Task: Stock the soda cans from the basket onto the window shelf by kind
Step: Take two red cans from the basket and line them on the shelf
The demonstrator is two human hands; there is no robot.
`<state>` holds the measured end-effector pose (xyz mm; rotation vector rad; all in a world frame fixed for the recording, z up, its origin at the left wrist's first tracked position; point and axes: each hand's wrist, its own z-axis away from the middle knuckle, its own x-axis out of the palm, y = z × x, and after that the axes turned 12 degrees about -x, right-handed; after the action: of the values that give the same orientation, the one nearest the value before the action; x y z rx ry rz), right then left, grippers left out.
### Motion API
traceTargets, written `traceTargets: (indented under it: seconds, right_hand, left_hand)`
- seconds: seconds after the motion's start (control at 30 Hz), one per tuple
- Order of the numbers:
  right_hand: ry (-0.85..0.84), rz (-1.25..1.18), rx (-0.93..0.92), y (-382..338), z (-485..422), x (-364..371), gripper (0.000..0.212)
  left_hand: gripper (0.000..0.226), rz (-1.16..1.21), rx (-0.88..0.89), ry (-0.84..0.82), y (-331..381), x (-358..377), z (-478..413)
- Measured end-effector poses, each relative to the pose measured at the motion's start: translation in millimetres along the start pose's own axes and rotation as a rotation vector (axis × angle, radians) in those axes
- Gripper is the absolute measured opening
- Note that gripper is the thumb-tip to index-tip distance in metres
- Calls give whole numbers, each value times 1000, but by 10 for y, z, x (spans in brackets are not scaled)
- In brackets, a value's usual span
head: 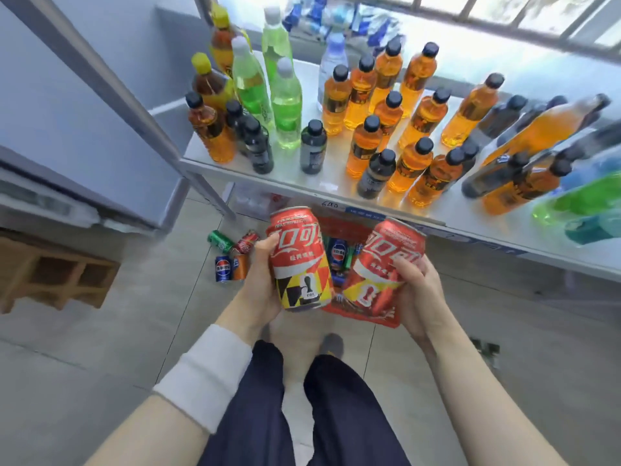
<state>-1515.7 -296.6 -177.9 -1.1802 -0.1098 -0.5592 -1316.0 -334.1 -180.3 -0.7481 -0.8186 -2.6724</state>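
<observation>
Two red cola cans being held above the basket

The left hand is gripping one red can upright; the right hand is clasping another red can, tilted, over the red basket, near the bottle-filled shelf.

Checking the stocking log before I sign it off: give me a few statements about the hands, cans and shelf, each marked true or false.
1. Each hand holds a red cola can: left hand on the left red can, right hand on the right red can. True.
2. The shelf carries only cans. False: it carries bottles.
3. Several loose cans lie on the floor. True.
4. Both held cans are blue. False: both are red.
</observation>
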Motion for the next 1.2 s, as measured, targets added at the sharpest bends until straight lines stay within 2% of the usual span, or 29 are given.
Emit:
traceTargets:
  seconds: [0.03, 0.1, 0.23, 0.37, 0.43, 0.5, 0.7, 0.87, 1.03, 1.1, 1.2]
  right_hand:
    - [7, -50, 38, -12, 56, 162, 93]
    - [24, -134, 108, -2, 170, 446, 91]
    - [16, -285, 148, -21, 392, 1022, 101]
    - [15, -241, 138, -39, 509, 1536, 113]
    - [33, -203, 116, -103, 533, 1746, 110]
    - [-3, -159, 67, -239, 560, 1934, 106]
    - [-200, 64, -192, -872, 569, 2342, 89]
    - [-274, 192, -368, -1456, 464, 2559, 46]
    - [-263, 208, -548, -1925, 214, 2740, 42]
    - [-234, 215, -598, -2111, 101, 2811, 47]
    - [-228, 228, -662, -2370, -114, 2889, 35]
  left_hand:
    - [77, 8, -2, 1, 85, -23, 95]
    - [85, 15, -27, -1, 229, -106, 277]
    - [100, 10, -61, -13, 501, -353, 657]
    - [99, -52, 3, -50, 849, -597, 967]
    - [91, -98, 64, -68, 1048, -644, 1111]
    - [86, -121, 120, -91, 1251, -638, 1235]
    - [99, -262, 325, -132, 1889, -334, 1513]
    - [92, -377, 512, -138, 2374, 44, 1629]
    - [106, -430, 646, -140, 2881, 367, 1643]
    - [104, -472, 707, -137, 3077, 481, 1636]
    - [89, -529, 778, -134, 3399, 606, 1581]
